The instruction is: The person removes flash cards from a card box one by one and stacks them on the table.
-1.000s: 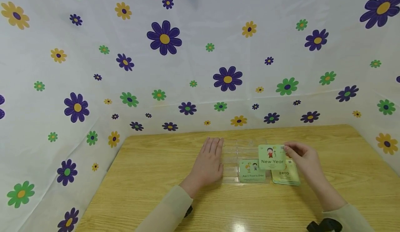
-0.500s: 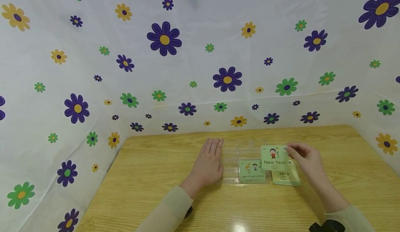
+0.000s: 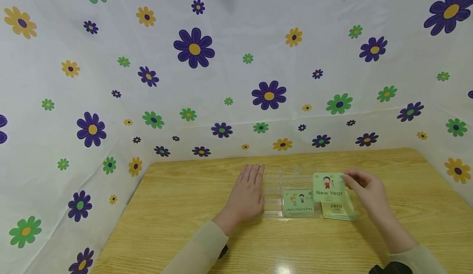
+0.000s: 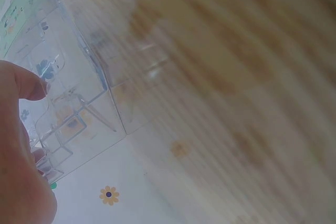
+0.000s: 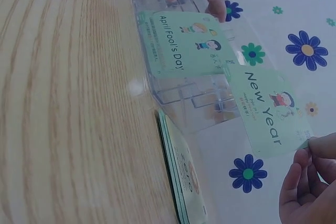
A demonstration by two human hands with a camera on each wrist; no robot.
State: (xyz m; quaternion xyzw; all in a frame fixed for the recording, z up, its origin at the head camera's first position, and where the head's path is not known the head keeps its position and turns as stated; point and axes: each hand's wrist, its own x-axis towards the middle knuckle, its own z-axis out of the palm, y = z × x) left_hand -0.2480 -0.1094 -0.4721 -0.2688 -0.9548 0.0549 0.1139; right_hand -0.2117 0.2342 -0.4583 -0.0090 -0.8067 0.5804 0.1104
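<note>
A green "New Year" flash card (image 3: 329, 186) is pinched at its upper right corner by my right hand (image 3: 369, 190). In the head view it overlaps the "zero" card (image 3: 338, 210), which tops a small stack. A clear plastic tray (image 3: 271, 212) with compartments stands left of the stack. Inside its near right part lies a green "April Fool's Day" card (image 3: 298, 203). My left hand (image 3: 245, 192) rests on the tray's left side with its fingers straight; the left wrist view shows the thumb (image 4: 34, 87) against the clear plastic.
The wooden table (image 3: 177, 216) reaches back to a white cloth (image 3: 229, 77) printed with purple, green and yellow flowers. That cloth also closes off the left and right sides. In the right wrist view the stacked cards (image 5: 176, 171) show their edges beside the tray.
My right hand has shifted slightly to the right with the "New Year" card, which covers more of the "zero" card. My left hand and the tray have stayed in place.
</note>
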